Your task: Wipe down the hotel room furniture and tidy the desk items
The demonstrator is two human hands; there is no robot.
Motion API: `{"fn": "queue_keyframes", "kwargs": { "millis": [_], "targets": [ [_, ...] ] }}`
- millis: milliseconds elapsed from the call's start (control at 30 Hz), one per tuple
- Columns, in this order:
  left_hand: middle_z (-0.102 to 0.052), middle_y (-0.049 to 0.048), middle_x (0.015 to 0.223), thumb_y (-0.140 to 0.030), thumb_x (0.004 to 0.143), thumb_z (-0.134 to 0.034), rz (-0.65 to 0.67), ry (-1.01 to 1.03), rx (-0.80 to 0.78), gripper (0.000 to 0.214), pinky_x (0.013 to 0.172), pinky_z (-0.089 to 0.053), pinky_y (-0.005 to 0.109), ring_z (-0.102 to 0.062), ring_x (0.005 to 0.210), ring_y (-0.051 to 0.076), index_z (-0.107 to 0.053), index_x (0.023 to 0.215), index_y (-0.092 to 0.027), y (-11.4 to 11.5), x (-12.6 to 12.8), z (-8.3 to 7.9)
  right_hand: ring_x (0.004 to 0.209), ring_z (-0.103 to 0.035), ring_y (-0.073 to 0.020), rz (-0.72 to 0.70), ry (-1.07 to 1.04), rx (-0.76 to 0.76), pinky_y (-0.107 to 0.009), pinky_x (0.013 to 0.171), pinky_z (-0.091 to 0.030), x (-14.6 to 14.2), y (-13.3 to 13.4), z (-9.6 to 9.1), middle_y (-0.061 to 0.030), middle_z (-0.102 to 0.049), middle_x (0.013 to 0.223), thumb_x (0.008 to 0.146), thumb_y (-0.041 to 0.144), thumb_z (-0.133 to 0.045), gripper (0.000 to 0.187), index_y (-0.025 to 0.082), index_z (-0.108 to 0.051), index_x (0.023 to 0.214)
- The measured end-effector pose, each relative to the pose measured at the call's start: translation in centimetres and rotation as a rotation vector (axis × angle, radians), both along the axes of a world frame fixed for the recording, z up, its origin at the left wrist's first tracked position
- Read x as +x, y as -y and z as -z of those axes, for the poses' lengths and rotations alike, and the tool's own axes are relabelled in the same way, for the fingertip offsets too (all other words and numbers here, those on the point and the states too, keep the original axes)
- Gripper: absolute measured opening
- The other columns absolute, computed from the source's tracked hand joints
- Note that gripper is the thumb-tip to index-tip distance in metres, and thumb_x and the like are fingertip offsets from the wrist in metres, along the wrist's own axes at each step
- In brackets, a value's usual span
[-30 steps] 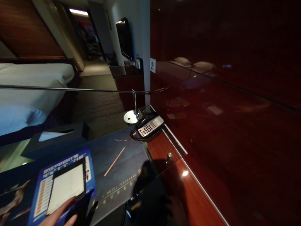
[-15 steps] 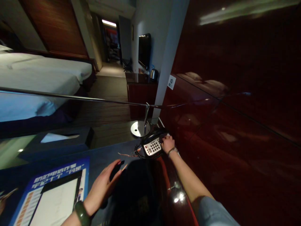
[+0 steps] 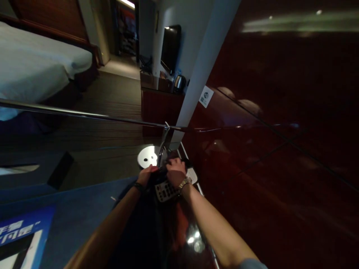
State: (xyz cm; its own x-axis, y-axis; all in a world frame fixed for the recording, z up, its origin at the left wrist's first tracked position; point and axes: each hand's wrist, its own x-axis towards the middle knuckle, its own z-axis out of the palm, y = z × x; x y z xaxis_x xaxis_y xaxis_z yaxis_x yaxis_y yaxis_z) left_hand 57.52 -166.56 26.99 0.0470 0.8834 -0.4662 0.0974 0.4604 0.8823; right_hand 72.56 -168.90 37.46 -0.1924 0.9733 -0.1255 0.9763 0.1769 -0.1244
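Observation:
The black telephone (image 3: 165, 192) with a silver keypad sits at the far right corner of the desk, tilted in view. My left hand (image 3: 146, 175) is closed at its left side, the thumb over its dark upper edge. My right hand (image 3: 176, 172), with a metal watch at the wrist, lies over the upper part of the telephone. Its fingers curl around something dark and soft-looking, blurred and partly hidden. The keypad's right part is hidden behind this hand. Just beyond my hands stands the round shiny lamp base (image 3: 146, 157).
A lamp stem (image 3: 162, 147) rises behind the telephone to a long bar (image 3: 112, 118) crossing the view. A glossy red-brown panel (image 3: 266, 168) borders the right. A blue printed sheet (image 3: 33, 228) lies at lower left. Beyond are a bed (image 3: 36, 59), a kettle (image 3: 179, 82) and a television (image 3: 170, 48).
My left hand has moved forward and right, from open above the desk to the telephone's left side. My right hand has shifted left over the telephone. The view has turned right.

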Motion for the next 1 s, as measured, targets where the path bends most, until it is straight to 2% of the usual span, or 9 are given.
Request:
{"fn": "queue_keyframes", "kwargs": {
  "millis": [67, 167, 333, 400, 467, 567, 667, 833, 1000],
  "targets": [
    [-0.071, 0.022, 0.109, -0.056, 0.085, -0.032, 0.044, -0.021, -0.037, 0.064, 0.092, -0.054, 0.039, -0.068, 0.101, 0.03, -0.065, 0.105, -0.005, -0.3, -0.3, -0.3, 0.117, -0.049, -0.0331, -0.19, -0.057, -0.076, -0.052, 0.091, -0.046, -2.4, 1.8, 0.7, -0.0108, -0.065, 0.127, 0.087, 0.023, -0.055, 0.025, 0.018, -0.073, 0.102],
    [-0.07, 0.0182, 0.112, -0.072, 0.076, -0.042, 0.179, -0.137, 0.044, 0.074, 0.1, -0.049, 0.041, -0.064, 0.108, 0.033, -0.067, 0.107, -0.009, -0.6, 0.4, -1.0, 0.115, -0.053, -0.0272, -0.19, -0.319, -0.139, -0.045, 0.1, -0.046, -2.6, 6.8, 1.4, -0.0071, -0.068, 0.123, 0.083, 0.02, -0.058, 0.028, 0.019, -0.073, 0.106],
    [-0.049, 0.028, 0.137, -0.08, 0.056, -0.056, 0.302, -0.41, 0.188, 0.102, 0.116, -0.028, 0.053, -0.044, 0.131, 0.046, -0.062, 0.124, -0.004, 1.5, 1.9, -1.3, 0.122, -0.059, -0.0217, 0.36, -0.79, -0.142, -0.042, 0.111, -0.043, 4.3, 20.6, 2.9, -0.0054, -0.069, 0.127, 0.075, 0.014, -0.054, 0.04, 0.024, -0.074, 0.108],
    [-0.053, 0.03, 0.129, -0.083, 0.056, -0.052, 0.311, -0.454, 0.157, 0.103, 0.111, -0.036, 0.055, -0.049, 0.125, 0.047, -0.065, 0.118, -0.002, 4.0, 1.6, -1.4, 0.121, -0.061, -0.0243, 0.571, -0.837, -0.152, -0.046, 0.112, -0.044, 7.3, 26.9, 3.5, -0.0064, -0.07, 0.125, 0.074, 0.017, -0.054, 0.039, 0.026, -0.075, 0.105],
    [-0.064, 0.0242, 0.111, -0.083, 0.056, -0.052, 0.318, -0.429, 0.132, 0.092, 0.101, -0.046, 0.053, -0.059, 0.112, 0.043, -0.068, 0.106, -0.008, 7.3, 1.4, -1.5, 0.12, -0.062, -0.0269, 0.715, -0.867, -0.181, -0.049, 0.112, -0.044, 9.6, 32.3, 3.9, -0.0079, -0.071, 0.123, 0.073, 0.021, -0.056, 0.037, 0.026, -0.076, 0.103],
    [-0.07, 0.0142, 0.085, -0.074, 0.055, -0.067, 0.264, -0.254, 0.042, 0.069, 0.085, -0.055, 0.045, -0.067, 0.09, 0.035, -0.067, 0.089, -0.014, 11.5, 2.2, -2.0, 0.117, -0.065, -0.0295, 0.846, -0.928, -0.198, -0.05, 0.111, -0.045, 11.7, 37.2, 3.9, -0.0097, -0.073, 0.119, 0.073, 0.03, -0.059, 0.034, 0.023, -0.076, 0.102],
    [-0.072, 0.0138, 0.08, -0.059, 0.056, -0.08, 0.197, -0.173, -0.061, 0.058, 0.079, -0.057, 0.043, -0.069, 0.084, 0.034, -0.066, 0.086, -0.012, 12.4, 4.3, -2.8, 0.116, -0.065, -0.031, 0.899, -0.985, -0.071, -0.051, 0.112, -0.044, 12.2, 37.3, 3.1, -0.0114, -0.073, 0.119, 0.076, 0.038, -0.059, 0.037, 0.021, -0.076, 0.104],
    [-0.075, 0.0134, 0.092, -0.044, 0.071, -0.078, 0.211, -0.136, -0.12, 0.043, 0.089, -0.057, 0.038, -0.072, 0.091, 0.028, -0.065, 0.097, -0.011, 10.7, 5.1, -4.5, 0.131, -0.054, -0.0271, 0.835, -0.882, 0.118, -0.05, 0.116, -0.04, 10.8, 32.7, 1.3, -0.0105, -0.06, 0.14, 0.086, 0.033, -0.05, 0.04, 0.024, -0.071, 0.119],
    [-0.075, 0.0102, 0.092, -0.041, 0.076, -0.077, 0.152, -0.178, -0.28, 0.051, 0.094, -0.056, 0.04, -0.073, 0.087, 0.026, -0.059, 0.115, -0.014, 11.1, 0.3, -5.3, 0.151, -0.023, -0.0329, 0.587, -0.473, -0.112, -0.058, 0.121, -0.028, 8.8, 31.3, 3.5, -0.0027, -0.029, 0.163, 0.08, 0.023, -0.064, 0.056, 0.033, -0.059, 0.134]
  ]
}}
